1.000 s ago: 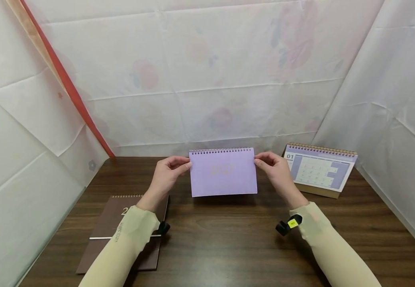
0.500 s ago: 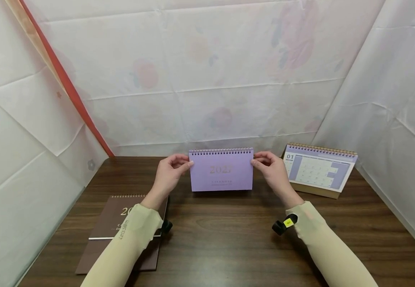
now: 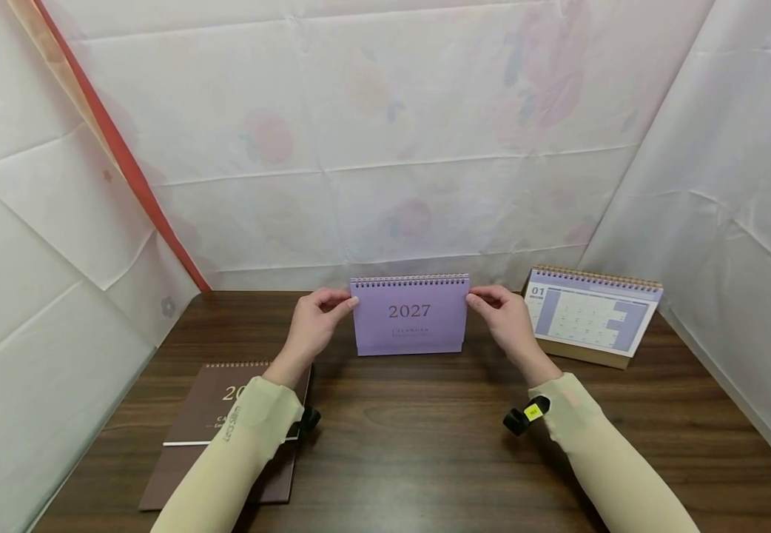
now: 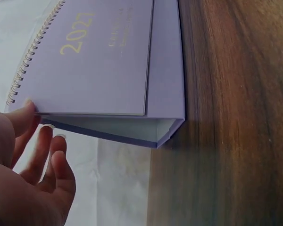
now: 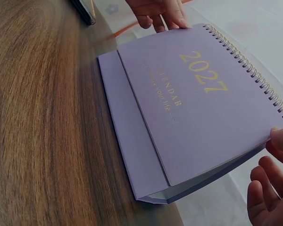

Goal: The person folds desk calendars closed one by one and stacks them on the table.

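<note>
A purple spiral-bound desk calendar (image 3: 409, 329) stands tented near the back of the dark wooden table, its gold "2027" cover facing me. My left hand (image 3: 312, 326) pinches its upper left side, thumb on the cover and index finger behind. The other fingers of that hand (image 4: 33, 174) hang below the edge in the left wrist view. On the opposite side my right hand (image 3: 507, 318) pinches the upper right corner in the same way. In the right wrist view the calendar's folded base (image 5: 127, 136) sits on the wood, and its hollow side shows.
A brown calendar (image 3: 192, 414) lies at the front left, partly under my left sleeve (image 3: 226, 459). At the right a second desk calendar (image 3: 592, 314), open to a "01" page, stands angled. White patterned cloth (image 3: 399, 148) hangs behind and at both sides of the table (image 3: 412, 459).
The purple calendar's lower edge has swung back, so its cover leans less toward me and the base shows below. My right hand has shifted slightly left. The other two calendars have stayed put.
</note>
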### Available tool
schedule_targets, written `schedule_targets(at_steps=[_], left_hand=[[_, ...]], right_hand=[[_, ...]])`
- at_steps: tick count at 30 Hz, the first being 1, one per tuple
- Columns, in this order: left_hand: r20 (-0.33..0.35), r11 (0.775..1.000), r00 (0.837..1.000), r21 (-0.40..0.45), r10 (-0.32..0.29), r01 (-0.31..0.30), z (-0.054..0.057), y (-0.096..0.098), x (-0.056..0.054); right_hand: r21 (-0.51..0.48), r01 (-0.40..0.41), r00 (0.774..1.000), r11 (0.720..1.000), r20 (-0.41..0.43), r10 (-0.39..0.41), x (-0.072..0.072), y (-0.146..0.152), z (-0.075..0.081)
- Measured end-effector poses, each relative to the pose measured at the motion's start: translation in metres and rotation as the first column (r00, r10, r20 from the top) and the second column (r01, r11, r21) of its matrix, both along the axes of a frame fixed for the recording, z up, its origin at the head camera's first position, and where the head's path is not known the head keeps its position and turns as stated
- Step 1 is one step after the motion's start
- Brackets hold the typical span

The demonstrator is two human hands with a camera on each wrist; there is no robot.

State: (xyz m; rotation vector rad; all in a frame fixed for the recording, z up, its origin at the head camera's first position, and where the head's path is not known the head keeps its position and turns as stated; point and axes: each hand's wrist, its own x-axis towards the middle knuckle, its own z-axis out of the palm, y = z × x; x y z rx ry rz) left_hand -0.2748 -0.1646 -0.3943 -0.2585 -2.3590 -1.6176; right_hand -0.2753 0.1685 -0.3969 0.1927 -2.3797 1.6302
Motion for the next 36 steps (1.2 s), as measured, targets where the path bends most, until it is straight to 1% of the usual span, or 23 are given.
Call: schedule_targets(at_steps=[3, 7, 10, 12, 17, 21, 26, 30, 36], left_hand=[[-0.02, 1.0, 1.0, -0.014, -0.004, 0.004, -0.001, -0.002, -0.001], [-0.036, 0.999, 0.999, -0.046, -0.015, 0.014, -0.003, -0.003, -0.003], [-0.045, 0.996, 0.998, -0.083, -0.032, 0.028, -0.004, -0.004, -0.004], [-0.034, 0.995, 0.998, -0.093, -0.044, 0.04, -0.005, -0.005, -0.005], [0.007, 0.996, 0.998, -0.071, -0.062, 0.062, -0.006, -0.007, -0.006], [0.009, 0.997, 0.999, -0.051, -0.053, 0.054, -0.007, -0.006, -0.006], [-0.005, 0.999, 0.999, -0.04, -0.035, 0.035, -0.007, -0.005, -0.004], [-0.028, 0.999, 0.999, -0.042, -0.025, 0.024, -0.003, -0.005, 0.0], [-0.054, 0.998, 0.998, -0.063, -0.026, 0.022, 0.01, -0.005, 0.011]], right_hand=[[0.008, -0.019, 1.0, 1.0, -0.006, 0.019, -0.001, 0.0, -0.001], [0.03, -0.065, 0.998, 0.997, 0.012, 0.065, -0.003, 0.002, -0.004], [0.016, -0.096, 0.995, 0.995, 0.024, 0.096, -0.005, 0.004, -0.008], [-0.001, -0.113, 0.993, 0.994, 0.025, 0.113, -0.006, 0.006, -0.009], [-0.05, -0.16, 0.986, 0.986, 0.045, 0.162, -0.008, 0.008, -0.012], [-0.089, -0.176, 0.981, 0.98, 0.071, 0.182, -0.009, 0.007, -0.013], [-0.116, -0.167, 0.981, 0.979, 0.081, 0.177, -0.008, 0.006, -0.011], [-0.138, -0.164, 0.981, 0.977, 0.084, 0.176, -0.003, 0.005, -0.005], [-0.156, -0.184, 0.977, 0.971, 0.077, 0.197, 0.008, 0.007, 0.006]])
